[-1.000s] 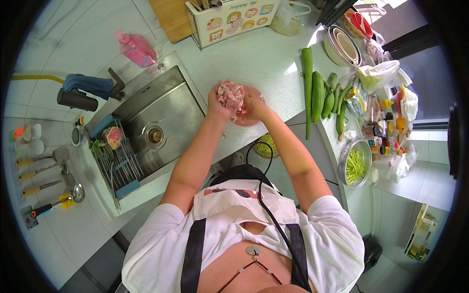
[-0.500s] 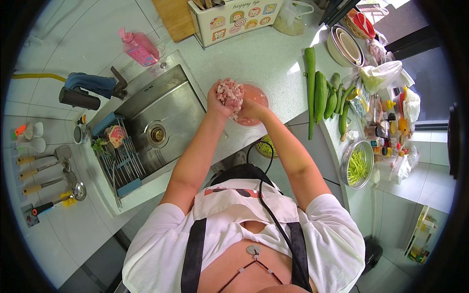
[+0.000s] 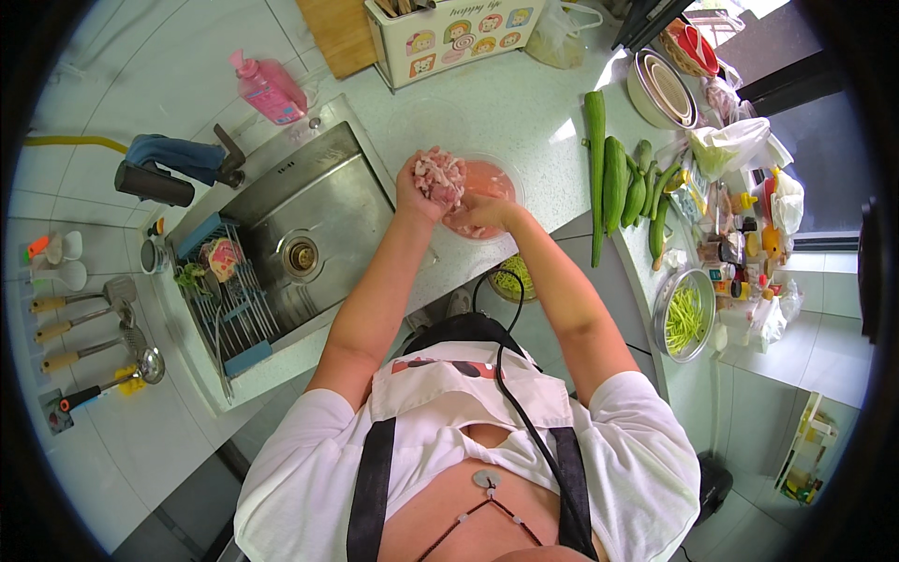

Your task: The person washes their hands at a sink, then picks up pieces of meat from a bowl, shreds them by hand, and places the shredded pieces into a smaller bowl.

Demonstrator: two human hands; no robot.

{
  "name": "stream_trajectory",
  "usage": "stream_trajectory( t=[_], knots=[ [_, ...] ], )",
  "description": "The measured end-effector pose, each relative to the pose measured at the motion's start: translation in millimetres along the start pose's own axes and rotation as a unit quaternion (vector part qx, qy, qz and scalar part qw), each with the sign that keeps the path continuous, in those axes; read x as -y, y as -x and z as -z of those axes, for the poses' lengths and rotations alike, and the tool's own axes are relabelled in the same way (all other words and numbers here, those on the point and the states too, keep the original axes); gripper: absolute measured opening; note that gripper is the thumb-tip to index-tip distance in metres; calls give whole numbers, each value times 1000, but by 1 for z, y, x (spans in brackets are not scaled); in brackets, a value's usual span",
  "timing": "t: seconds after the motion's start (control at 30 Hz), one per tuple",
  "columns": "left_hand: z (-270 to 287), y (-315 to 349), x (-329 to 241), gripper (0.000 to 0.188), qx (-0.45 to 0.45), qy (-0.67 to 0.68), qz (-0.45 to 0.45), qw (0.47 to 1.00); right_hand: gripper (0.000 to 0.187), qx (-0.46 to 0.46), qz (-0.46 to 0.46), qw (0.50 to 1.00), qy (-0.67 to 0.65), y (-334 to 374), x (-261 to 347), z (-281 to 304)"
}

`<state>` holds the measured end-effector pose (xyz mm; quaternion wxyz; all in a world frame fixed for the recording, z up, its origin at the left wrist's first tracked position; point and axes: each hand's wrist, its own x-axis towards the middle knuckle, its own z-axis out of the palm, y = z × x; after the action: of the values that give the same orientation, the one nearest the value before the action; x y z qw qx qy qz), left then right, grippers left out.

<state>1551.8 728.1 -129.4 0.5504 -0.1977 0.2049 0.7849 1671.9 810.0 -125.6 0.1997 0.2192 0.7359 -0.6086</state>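
My left hand (image 3: 419, 195) is cupped around a heaped clump of cut raw meat (image 3: 439, 178), pink with white fat, held up beside the bowl. Close to its right, my right hand (image 3: 489, 214) reaches into a clear round bowl (image 3: 518, 184) of pinkish water, fingers curled. Small bits of meat show at those fingertips; the rest of the grip is hidden by the hand. The bowl stands on the pale speckled counter, right of the sink.
A steel sink (image 3: 348, 178) with a dish rack (image 3: 245, 290) lies to the left. Long green gourds (image 3: 613, 187) rest on the right counter, near a steel bowl of green strips (image 3: 684, 323). A pink pump bottle (image 3: 270, 91) and a utensil box (image 3: 459, 42) stand behind.
My right hand has shifted slightly, its fingers now more curled at the bowl's near left side. The left hand with the meat has barely moved.
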Motion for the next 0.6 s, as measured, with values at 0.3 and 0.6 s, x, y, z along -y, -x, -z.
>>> stream_trajectory(
  t=[0.3,0.6],
  knots=[
    [10,-8,-2,23,2,19,2,1000,50,-35,49,986,157,2,-27,-6],
    [9,-4,-5,24,14,24,-3,1000,42,-142,99,983,57,1,-35,-2]
  ],
)
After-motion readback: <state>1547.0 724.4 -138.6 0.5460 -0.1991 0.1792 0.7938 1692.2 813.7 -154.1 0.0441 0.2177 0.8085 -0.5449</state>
